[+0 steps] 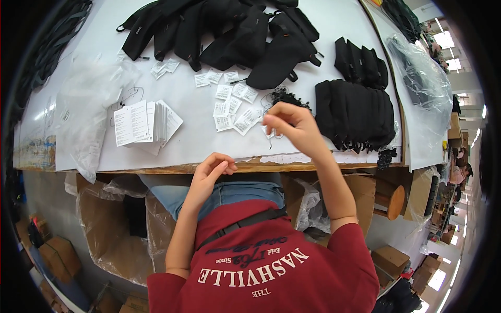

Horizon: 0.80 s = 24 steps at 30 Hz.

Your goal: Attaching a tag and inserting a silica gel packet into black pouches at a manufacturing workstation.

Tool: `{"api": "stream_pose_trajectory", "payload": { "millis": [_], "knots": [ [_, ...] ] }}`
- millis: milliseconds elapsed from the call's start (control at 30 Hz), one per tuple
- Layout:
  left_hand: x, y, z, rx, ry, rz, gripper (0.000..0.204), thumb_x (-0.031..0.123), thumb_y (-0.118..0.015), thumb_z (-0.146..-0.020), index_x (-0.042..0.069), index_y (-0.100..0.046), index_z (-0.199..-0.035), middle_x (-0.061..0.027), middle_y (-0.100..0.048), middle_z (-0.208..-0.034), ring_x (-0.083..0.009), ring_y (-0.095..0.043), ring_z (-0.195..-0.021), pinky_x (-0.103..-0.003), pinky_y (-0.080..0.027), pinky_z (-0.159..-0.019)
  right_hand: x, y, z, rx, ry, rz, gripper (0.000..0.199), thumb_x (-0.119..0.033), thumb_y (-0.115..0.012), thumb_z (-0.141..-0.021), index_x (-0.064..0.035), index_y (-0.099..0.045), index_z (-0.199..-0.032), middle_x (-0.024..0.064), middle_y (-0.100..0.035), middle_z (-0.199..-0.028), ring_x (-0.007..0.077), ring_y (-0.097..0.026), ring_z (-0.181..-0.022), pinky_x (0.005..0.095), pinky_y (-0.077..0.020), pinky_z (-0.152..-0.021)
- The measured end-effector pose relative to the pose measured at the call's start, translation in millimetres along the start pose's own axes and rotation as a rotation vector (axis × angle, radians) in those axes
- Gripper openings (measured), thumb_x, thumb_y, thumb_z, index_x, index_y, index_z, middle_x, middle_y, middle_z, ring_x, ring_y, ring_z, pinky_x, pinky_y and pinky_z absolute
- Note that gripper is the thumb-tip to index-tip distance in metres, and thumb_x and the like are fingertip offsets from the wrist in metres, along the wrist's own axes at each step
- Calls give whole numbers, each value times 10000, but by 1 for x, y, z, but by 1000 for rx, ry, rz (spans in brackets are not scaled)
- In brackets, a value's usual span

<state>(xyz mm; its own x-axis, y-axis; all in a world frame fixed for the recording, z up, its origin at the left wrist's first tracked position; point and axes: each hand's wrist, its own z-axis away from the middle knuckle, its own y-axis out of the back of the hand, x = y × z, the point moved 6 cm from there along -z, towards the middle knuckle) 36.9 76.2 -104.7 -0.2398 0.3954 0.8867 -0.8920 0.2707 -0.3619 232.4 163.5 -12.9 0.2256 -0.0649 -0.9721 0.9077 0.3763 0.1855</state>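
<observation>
My right hand (pixel 293 127) is raised over the near part of the table, thumb and fingers pinched together. A thin black cord and a bit of white show just under its fingertips; whether they are held is unclear. My left hand (pixel 211 171) hovers at the table's front edge, fingers curled, with nothing visible in it. Several small white printed packets (pixel 223 108) lie in front of the hands. Beside my right hand is a tangle of black cords (pixel 286 97). A fanned stack of white printed cards (pixel 136 122) with black strings sits to the left.
Black fabric pouches (pixel 229 41) are heaped at the far side of the white table (pixel 193 143). Stacked black pouches (pixel 355 112) stand at the right. Clear plastic bags (pixel 86 104) lie at the left. Below the table are a plastic-lined carton (pixel 112 229) and a wooden stool (pixel 395 202).
</observation>
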Motion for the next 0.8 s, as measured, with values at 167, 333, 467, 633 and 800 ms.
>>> {"api": "stream_pose_trajectory", "payload": {
  "millis": [167, 333, 467, 633, 800],
  "knots": [
    [0, 4, 5, 34, -4, 8, 192, 147, -503, -972, -6, -590, -1050, -66, -636, -934, -111, -580, -879, -250, -456, -832, 65, -35, -1, 222, -82, 129, 145, -146, -664, -851, -30, -685, -936, 26, -659, -800, 82, -553, -631, 245, -435, -578],
    [40, 30, 26, 132, -144, -189, 168, 135, -540, -953, 10, -612, -1039, -38, -639, -941, -89, -573, -870, -229, -451, -808, 82, -24, 31, 474, -136, 527, 261, -106, -675, -791, -114, -642, -1049, 38, -592, -797, 152, -513, -559, 281, -426, -547],
    [124, 84, 39, 677, -410, -588, 184, 161, -539, -931, 22, -631, -1008, -28, -627, -953, -103, -530, -891, -233, -394, -811, 61, -33, 24, 333, 99, 656, 213, -98, -679, -786, -127, -633, -991, 32, -557, -845, 158, -539, -614, 294, -446, -566],
    [144, 170, 25, 1053, -428, -1271, 522, 371, -610, -896, -8, -516, -1243, -172, -529, -1242, -291, -450, -1153, -390, -354, -995, 56, -50, -8, 7, 309, 934, 143, -124, -687, -768, -144, -618, -892, 50, -529, -879, 219, -576, -754, 334, -470, -654],
    [111, 190, 9, 852, -236, -1330, 802, 520, -630, -846, -57, -399, -1352, -237, -458, -1297, -387, -365, -1230, -466, -298, -1045, 66, -50, -11, -142, 357, 1081, 129, -144, -686, -768, -96, -580, -823, 60, -516, -865, 233, -563, -829, 354, -469, -700]
  ]
}}
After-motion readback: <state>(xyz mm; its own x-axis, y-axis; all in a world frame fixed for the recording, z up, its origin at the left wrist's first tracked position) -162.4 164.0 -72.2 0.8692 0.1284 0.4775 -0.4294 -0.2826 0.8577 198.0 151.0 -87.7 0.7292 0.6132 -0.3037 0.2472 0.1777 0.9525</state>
